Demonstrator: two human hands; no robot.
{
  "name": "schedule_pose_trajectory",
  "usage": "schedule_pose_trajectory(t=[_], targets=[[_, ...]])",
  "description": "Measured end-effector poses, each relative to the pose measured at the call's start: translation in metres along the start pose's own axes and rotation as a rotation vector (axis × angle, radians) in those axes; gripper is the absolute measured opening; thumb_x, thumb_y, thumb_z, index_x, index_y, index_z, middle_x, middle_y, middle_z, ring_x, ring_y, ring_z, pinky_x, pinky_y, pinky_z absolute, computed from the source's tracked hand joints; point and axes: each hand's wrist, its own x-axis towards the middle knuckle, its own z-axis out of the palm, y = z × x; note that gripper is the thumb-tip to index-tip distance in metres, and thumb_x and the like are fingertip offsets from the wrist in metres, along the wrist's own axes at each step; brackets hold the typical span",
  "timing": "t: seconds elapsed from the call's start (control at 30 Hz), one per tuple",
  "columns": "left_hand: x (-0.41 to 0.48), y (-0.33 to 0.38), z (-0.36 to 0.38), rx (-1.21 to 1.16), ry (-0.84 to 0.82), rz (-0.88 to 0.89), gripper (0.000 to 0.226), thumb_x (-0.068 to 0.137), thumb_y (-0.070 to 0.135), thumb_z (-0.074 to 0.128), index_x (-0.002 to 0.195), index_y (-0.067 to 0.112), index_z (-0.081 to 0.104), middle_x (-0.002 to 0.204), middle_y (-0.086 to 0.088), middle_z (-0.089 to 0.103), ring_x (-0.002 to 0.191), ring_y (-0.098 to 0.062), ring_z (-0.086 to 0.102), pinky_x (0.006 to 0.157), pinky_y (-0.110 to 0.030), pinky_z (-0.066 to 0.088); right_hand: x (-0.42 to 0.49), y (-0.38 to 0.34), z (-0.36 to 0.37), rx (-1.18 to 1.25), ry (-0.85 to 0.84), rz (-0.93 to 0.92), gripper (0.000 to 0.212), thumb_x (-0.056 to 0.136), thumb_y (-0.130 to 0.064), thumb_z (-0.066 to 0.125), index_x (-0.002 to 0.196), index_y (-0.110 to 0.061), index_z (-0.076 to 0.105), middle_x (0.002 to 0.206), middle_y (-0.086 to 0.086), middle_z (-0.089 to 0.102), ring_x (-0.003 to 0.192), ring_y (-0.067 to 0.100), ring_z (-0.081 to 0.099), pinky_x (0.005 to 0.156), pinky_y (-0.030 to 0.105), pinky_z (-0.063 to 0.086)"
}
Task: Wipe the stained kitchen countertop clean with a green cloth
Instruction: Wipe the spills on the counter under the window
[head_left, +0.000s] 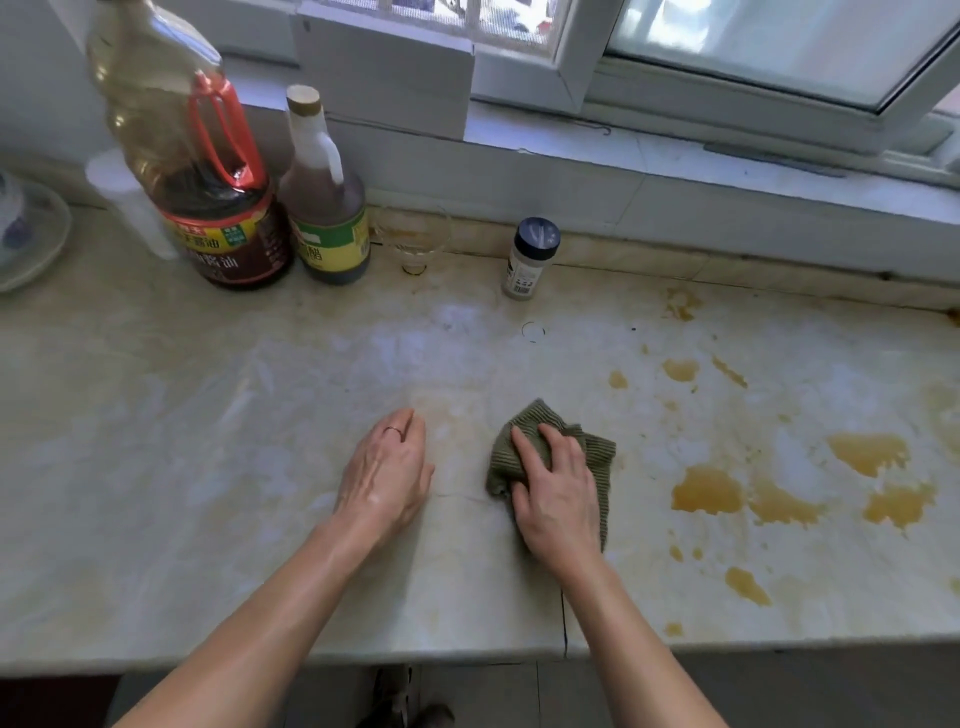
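right hand (558, 499): lay on top of the green cloth (537, 415), fingers slightly apart and bent into the bunched fabric, gripping it; outer fingers were hard to make out.
green cloth: crumpled on the countertop (208, 467) near its front edge, right of centre; much of it was covered by the hand.
left hand (387, 478): rested on the bare counter just left of the cloth, apart from it, holding nothing; fingers close together and loosely bent, tips hidden under the knuckles.
stains (709, 491): yellow-brown patches lay to the right of the cloth, apart from it, running to the right frame edge.
soy sauce bottle (218, 218): top was cut off by the frame; it partly hid a white container (117, 187).
second bottle (324, 208): touched or stood just beside the first; which, could not be told.
glass (413, 239): transparent, outline faint.
spice jar (530, 260): stood upright by the back wall.
plate (31, 244): cut off at the left edge.
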Motion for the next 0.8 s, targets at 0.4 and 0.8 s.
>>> schedule_pose_trajectory(t=[0.4, 0.8], targets=[[0.003, -0.008, -0.002, -0.084, -0.056, -0.015, 0.067, 0.064, 0.014, 0.074, 0.128, 0.000, 0.056, 0.129, -0.014, 0.059, 0.116, -0.029, 0.060, 0.094, -0.032, 0.049, 0.047, -0.076, 0.008, -0.056, -0.020, -0.104, 0.063, 0.072, -0.030, 0.037, 0.133, -0.034, 0.052, 0.138, 0.001, 0.053, 0.123, 0.026, 0.048, 0.081, 0.043, 0.051], [0.067, -0.012, -0.029, -0.006, -0.092, -0.131, 0.075, 0.093, 0.035, 0.051, 0.150, 0.011, 0.008, 0.160, -0.010, -0.006, 0.140, -0.029, 0.022, 0.112, -0.034, 0.029, 0.186, -0.108, -0.010, -0.088, 0.037, -0.166, 0.063, 0.084, -0.019, 0.049, 0.144, -0.023, 0.031, 0.133, 0.012, 0.039, 0.113, 0.033, 0.038, 0.087, 0.040, 0.038]])
